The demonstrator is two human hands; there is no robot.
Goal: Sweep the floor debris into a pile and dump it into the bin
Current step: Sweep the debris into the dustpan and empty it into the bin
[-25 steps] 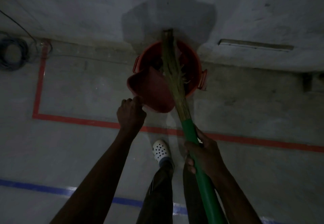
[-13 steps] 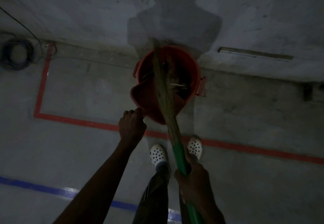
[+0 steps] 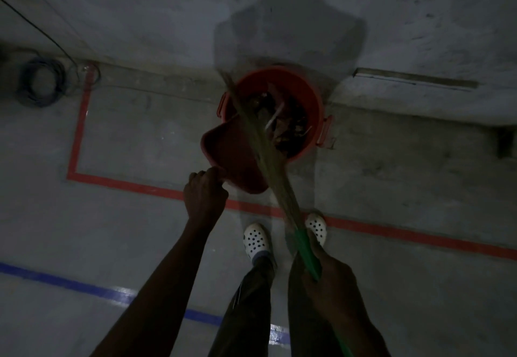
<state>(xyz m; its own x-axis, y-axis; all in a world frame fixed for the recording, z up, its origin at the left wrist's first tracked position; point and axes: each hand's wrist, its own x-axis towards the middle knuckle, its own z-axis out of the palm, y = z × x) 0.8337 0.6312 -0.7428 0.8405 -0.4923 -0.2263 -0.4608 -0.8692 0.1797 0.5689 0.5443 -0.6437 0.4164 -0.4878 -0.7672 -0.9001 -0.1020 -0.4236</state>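
Red dustpan (image 3: 232, 158) gripped by left hand (image 3: 204, 200) over bin (image 3: 316, 105); right hand (image 3: 330, 275) clasps broom (image 3: 268, 155).

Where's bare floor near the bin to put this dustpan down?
Free: the floor left of the bin, inside the red tape corner; also right of the bin, between wall and red line. Crowded: the cable coil far left, and around the shoes.
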